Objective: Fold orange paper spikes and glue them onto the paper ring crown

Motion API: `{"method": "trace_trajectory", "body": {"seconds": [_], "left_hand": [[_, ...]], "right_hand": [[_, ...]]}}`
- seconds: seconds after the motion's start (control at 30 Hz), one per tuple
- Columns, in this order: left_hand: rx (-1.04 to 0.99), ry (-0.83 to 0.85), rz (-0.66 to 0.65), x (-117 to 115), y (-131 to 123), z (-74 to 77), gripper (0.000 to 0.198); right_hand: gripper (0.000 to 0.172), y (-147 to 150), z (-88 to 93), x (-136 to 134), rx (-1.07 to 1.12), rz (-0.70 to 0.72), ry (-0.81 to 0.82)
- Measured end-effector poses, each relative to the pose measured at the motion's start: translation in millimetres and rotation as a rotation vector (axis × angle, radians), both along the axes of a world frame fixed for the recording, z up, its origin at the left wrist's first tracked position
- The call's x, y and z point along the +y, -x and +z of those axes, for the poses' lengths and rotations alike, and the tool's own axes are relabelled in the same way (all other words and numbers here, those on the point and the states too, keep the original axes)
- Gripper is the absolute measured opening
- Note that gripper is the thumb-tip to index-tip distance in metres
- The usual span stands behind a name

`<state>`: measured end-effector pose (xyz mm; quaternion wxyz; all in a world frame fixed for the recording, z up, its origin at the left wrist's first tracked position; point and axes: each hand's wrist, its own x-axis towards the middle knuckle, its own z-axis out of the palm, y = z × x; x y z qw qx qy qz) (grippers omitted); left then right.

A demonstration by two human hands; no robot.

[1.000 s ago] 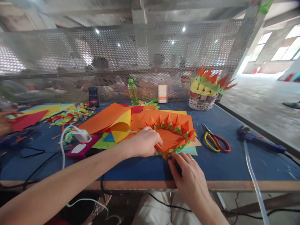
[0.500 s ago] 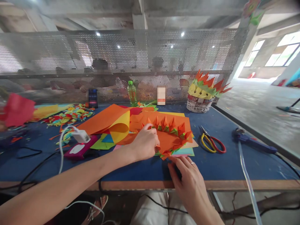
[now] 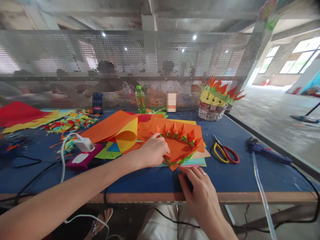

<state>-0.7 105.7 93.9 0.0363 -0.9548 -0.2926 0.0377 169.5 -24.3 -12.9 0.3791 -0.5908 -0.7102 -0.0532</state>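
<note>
A ring of folded orange and green paper points (image 3: 183, 130) lies on orange sheets (image 3: 147, 125) over the blue tabletop. My left hand (image 3: 156, 150) is closed on the ring's left side, its fingers curled over the folded paper; the part inside the grip is hidden. Close to the ring's front edge, my right hand (image 3: 200, 186) rests low with its thumb apart from the fingers. Nothing shows in it, and its fingertips lie beside the edge of the pale sheets (image 3: 192, 162).
Scissors (image 3: 225, 151) and a blue glue gun (image 3: 270, 153) lie on the right. A spiky paper basket (image 3: 212, 106) stands at the back, a green-capped bottle (image 3: 140, 100) left of it. On the left are a magenta power strip (image 3: 85, 158), cables and paper scraps (image 3: 71, 122).
The ring has shifted slightly, its right side turning a little. At the far left, the raised red sheet has come down onto the table. My hands have hardly moved.
</note>
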Motion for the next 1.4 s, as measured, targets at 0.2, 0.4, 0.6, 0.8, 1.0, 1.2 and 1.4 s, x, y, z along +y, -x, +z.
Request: {"method": "trace_trajectory", "body": {"seconds": [0.2,0.4,0.6,0.8,1.0,1.2,1.4], "left_hand": [[-0.011,-0.015,0.006,-0.2,-2.4,-2.1,0.02],[-0.04,0.028,0.008,-1.6,-0.8,-0.6,0.002],[-0.191,0.147,-0.007,-5.7,20.7,18.1,0.063],[-0.578,0.2,0.247,20.4,66.1,42.0,0.063],[-0.774,0.342,0.573,51.2,75.2,2.4,0.07],[-0.812,0.604,0.639,45.7,63.8,-15.8,0.044],[-0.794,0.701,0.625,51.7,55.1,-26.4,0.04]], "right_hand": [[0.02,-1.3,0.5,-0.5,0.003,0.011,0.01],[0.02,-7.5,5.9,-9.7,0.013,0.016,0.005],[0.022,-56.1,31.3,-39.5,-0.003,0.027,0.018],[0.045,-126.7,96.0,-5.7,-0.028,-0.086,0.181],[0.041,-122.1,144.7,127.1,-0.13,-0.096,0.401],[0.039,-75.1,140.2,202.5,-0.231,-0.04,0.755],[0.038,-62.2,119.7,211.2,-0.308,-0.065,0.962]]}}
